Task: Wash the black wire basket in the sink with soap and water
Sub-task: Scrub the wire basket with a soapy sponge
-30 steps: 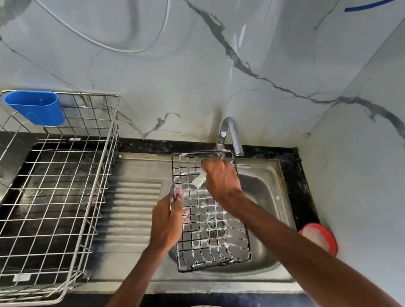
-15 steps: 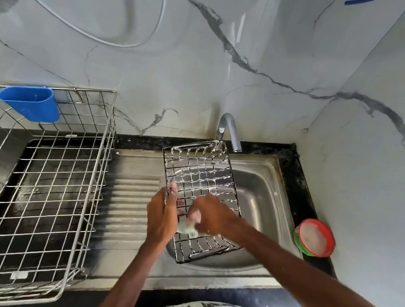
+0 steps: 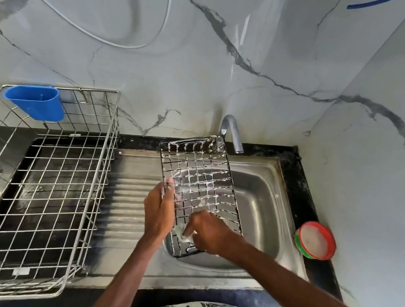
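The black wire basket (image 3: 200,179) lies tilted over the left part of the steel sink (image 3: 260,214), its wires streaked with white soap foam. My left hand (image 3: 160,210) grips the basket's left rim. My right hand (image 3: 206,231) holds a small pale green sponge (image 3: 183,233) and presses it on the near end of the basket's grid. The tap (image 3: 231,131) stands behind the basket's far end; no water stream is visible.
A large silver wire rack (image 3: 34,180) with a blue plastic cup (image 3: 35,102) hooked on its far rim fills the counter at left. A round red-and-green tub of white soap (image 3: 316,240) sits on the black counter edge right of the sink. Marble walls close off the back and right.
My right hand has drawn the sponge from the basket's far end near the tap down to its near end. My left hand has kept its grip on the left rim.
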The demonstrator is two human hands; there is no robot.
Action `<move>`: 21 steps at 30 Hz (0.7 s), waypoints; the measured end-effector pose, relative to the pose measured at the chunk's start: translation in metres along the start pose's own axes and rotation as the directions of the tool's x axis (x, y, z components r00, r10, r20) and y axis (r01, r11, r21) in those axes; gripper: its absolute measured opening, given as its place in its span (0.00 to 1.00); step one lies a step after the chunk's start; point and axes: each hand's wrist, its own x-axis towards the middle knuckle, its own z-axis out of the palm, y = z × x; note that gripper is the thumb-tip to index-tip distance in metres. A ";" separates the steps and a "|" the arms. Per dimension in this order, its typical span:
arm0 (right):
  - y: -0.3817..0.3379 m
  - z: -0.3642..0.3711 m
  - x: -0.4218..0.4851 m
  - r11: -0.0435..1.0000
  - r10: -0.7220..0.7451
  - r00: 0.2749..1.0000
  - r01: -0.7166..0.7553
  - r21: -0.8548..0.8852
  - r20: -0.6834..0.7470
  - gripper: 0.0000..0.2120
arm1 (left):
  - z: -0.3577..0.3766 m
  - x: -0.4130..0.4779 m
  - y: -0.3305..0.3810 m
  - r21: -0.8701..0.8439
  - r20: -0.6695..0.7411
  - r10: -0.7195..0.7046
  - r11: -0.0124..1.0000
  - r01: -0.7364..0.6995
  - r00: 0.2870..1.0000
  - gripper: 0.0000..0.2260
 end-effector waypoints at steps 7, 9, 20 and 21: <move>0.008 -0.043 -0.015 0.981 0.194 0.945 -0.192 0.034 -0.264 0.15 | -0.003 -0.003 -0.004 0.011 -0.055 0.003 1.000 -0.002 0.998 0.16; 0.012 -0.053 -0.022 0.972 0.235 0.874 -0.208 0.109 -0.426 0.15 | -0.005 0.000 -0.010 0.003 -0.106 -0.009 1.000 0.009 0.994 0.19; 0.027 -0.032 -0.038 0.938 0.281 0.730 -0.072 0.339 -0.623 0.12 | 0.004 -0.006 0.009 -0.382 -0.090 -0.386 0.865 0.326 0.918 0.17; 0.027 -0.028 -0.037 0.928 0.297 0.729 -0.066 0.367 -0.617 0.13 | 0.004 -0.007 0.014 -0.411 -0.096 -0.410 0.846 0.339 0.907 0.17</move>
